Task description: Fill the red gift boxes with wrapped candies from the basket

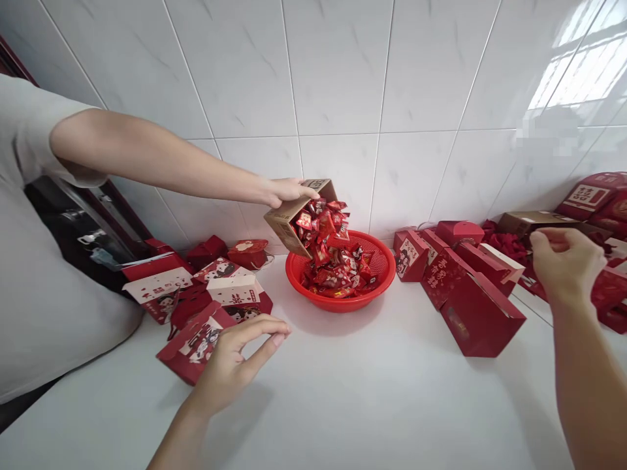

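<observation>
Straight in at far left: saw a co-worker's pale sleeve (53,124), with a bare arm stretched toward the centre. Down at lower left, spotted a red gift box (189,349) on the white table (382,405). Caught the left hand (238,356) in front of it, thumb and forefinger loosely bent, nothing seen between them. Judged the box light, fairly stiff but easily crushed; best taken gently by the side panels. Over to the middle: found a co-worker's hand (292,191) gripping a tilted carton (288,236), with red-wrapped sweets (321,225) spilling into a red basket (343,303). Reckoned the sweets small, light and slippery, best pinched mid-body or scooped loosely; guessed the basket stiff plastic, safest held by opposite sides of the rim. Right of centre, passed a large red box (482,316), probably thin card too. Far right, reached the right hand (568,261), fingers curled near a brown box (531,220); could not tell whether empty or gripping.
</observation>
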Action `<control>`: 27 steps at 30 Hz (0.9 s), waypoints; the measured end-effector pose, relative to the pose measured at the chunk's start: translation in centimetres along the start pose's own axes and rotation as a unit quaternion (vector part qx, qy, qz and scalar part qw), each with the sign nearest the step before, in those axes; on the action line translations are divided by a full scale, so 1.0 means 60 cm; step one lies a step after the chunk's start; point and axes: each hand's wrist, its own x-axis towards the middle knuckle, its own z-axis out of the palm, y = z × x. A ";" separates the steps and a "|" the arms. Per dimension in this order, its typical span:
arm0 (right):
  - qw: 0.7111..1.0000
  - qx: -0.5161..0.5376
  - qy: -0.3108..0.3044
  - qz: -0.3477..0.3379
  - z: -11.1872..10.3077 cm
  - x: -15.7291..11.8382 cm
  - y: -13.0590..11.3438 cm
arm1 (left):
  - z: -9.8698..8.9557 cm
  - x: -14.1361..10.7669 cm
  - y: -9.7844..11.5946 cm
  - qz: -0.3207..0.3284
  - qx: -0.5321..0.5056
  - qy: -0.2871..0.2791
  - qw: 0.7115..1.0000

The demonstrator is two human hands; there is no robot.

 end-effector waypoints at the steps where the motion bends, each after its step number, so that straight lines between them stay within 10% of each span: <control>1: 0.999 0.031 0.005 0.041 -0.007 -0.008 -0.032 | -0.001 -0.003 -0.001 0.004 0.017 0.016 1.000; 9: 0.940 0.272 -0.145 -0.146 -0.012 -0.138 -0.195 | -0.091 -0.032 -0.038 -0.016 0.247 0.251 0.936; 15: 0.879 0.335 -0.300 -0.159 0.020 -0.204 -0.228 | -0.153 -0.062 -0.094 -0.196 0.312 0.160 0.916; 27: 0.808 0.351 -0.444 -0.164 0.028 -0.253 -0.258 | -0.097 -0.036 -0.079 -0.136 0.296 0.086 0.942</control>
